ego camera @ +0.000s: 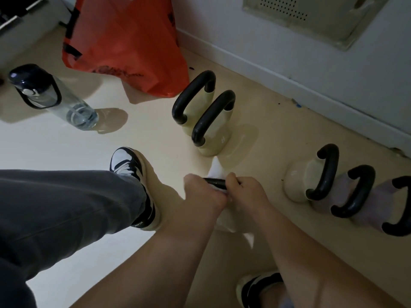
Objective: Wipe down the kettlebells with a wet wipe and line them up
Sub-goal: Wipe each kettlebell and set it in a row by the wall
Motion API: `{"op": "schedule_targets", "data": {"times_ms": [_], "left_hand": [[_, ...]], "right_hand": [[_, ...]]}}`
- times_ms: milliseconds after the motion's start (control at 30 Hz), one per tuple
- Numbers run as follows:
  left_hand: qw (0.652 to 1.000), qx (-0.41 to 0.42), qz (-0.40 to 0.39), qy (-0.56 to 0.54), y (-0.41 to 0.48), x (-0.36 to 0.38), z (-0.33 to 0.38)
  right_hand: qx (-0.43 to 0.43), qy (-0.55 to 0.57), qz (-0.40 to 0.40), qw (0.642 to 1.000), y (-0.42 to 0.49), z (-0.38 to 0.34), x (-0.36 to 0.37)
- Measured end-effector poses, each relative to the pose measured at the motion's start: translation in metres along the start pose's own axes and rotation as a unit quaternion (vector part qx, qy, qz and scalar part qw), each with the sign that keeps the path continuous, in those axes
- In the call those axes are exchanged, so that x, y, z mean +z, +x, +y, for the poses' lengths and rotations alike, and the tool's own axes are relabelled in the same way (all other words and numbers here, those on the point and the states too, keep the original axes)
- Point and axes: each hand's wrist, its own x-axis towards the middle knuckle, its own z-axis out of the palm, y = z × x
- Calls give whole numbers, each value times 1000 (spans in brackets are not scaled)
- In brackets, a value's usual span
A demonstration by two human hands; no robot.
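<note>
From my remote seat I see both hands down on one kettlebell (pixel 226 220), which stands on the pale floor (pixel 66 147) just right of the person's left shoe (pixel 133 185); its cream body shows below the wrists, and only a short stretch of its black handle (pixel 214 181) shows between the hands. The left hand (pixel 200 193) is clenched round the left end of that handle; the right hand (pixel 246 190) is curled round the right end, with the white wipe (pixel 216 169) bunched under its fingers; one corner of the wipe sticks up behind the handle, and another white flap hangs beside the right forearm.

Beyond the hands, two more cream kettlebells stand upright and touching, the far one (pixel 179 107) next to an orange plastic bag (pixel 124 41), the near one (pixel 214 141) just in front of it. To the right, three stand close together in a row running toward the frame edge: a cream one (pixel 298 185) tilted over, then a pale lilac one (pixel 342 190), then another lilac one (pixel 382 196) cut off by the edge; I cannot tell whether these touch.

A clear water bottle (pixel 51 96) with a dark cap stands at the left, well apart from the weights; a grey trouser leg (pixel 66 207) fills the lower left; the right shoe (pixel 255 287) shows under the right forearm; a white wall (pixel 289 52) runs behind the weights.
</note>
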Motion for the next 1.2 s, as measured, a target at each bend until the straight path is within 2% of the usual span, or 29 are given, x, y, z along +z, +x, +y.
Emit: {"op": "schedule_targets", "data": {"times_ms": [67,167,333,467,533,667,800,833,867,933,967,1000,1067,1133,1200], "left_hand": [[996,16,-30,80,-7,1,-19],[984,37,-26,174,5,-10,-29],[998,-48,-12,31,17,-16,18],[994,-17,19,105,18,-1,9],[981,24,47,185,13,2,-10],[923,147,16,355,10,-30,-29],[862,309,61,397,-1,-31,13],[831,368,66,412,-7,-26,25],[777,428,68,457,-12,-20,35],[589,565,41,576,-12,-12,47],[498,599,12,627,-6,-9,46],[429,597,-10,678,2,-9,43],[327,530,-37,782,20,-25,27],[241,523,-95,812,36,-60,6],[203,544,-113,807,40,-85,-3]], "right_hand": [[17,10,2,1000,2,4,-5],[35,27,0,999,1,10,-11],[26,27,-1,999,0,9,-8],[15,12,-8,1000,2,5,-4],[16,7,-1,1000,3,7,-5],[41,27,14,999,5,7,-6],[46,19,4,999,6,5,-7],[43,18,3,999,5,6,-8],[38,20,-1,999,4,7,-9],[30,29,-13,999,1,10,-9],[26,30,-15,999,1,10,-10],[21,26,-13,999,2,11,-10],[9,7,-7,1000,5,11,-10],[-5,3,-11,1000,6,14,-8],[-19,29,-5,999,5,17,-6]]}}
